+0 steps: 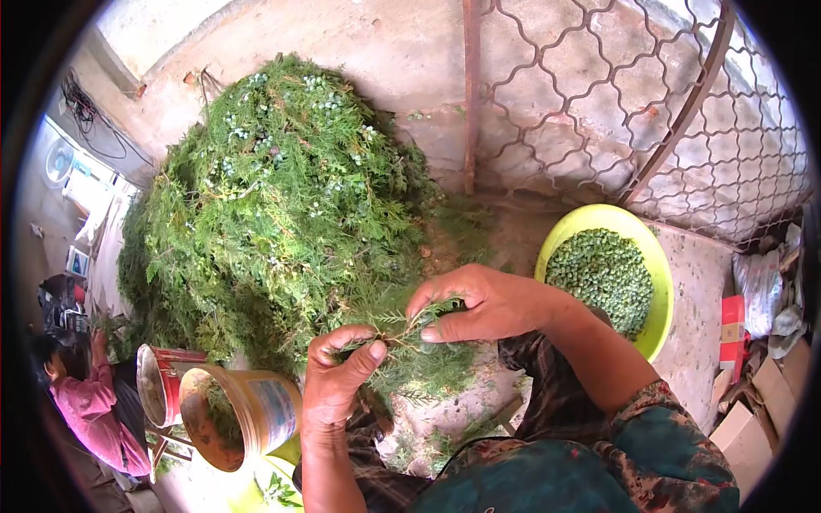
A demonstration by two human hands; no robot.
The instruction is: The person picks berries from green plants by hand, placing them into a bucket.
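Observation:
Between my two hands is a small leafy evergreen sprig [400, 339]. My left hand [342, 363] pinches its stem end between thumb and forefinger. With thumb and fingers closed, my right hand [470, 308] grips the sprig's other side, close to the left fingertips. In front of both hands rises a large heap of green evergreen branches [274, 197], dotted with pale bluish berries. To the right of my right forearm stands a yellow-green basin [657, 256] holding a mass of small green berries [599, 274].
At left, a tan bucket [274, 410] with greenery inside tilts beside a red-and-white bucket [162, 385]. A person in a pink top [94, 410] sits beyond them. Metal lattice [590, 94] leans on the wall. Cardboard boxes [744, 436] lie at right. Loose sprigs litter the floor.

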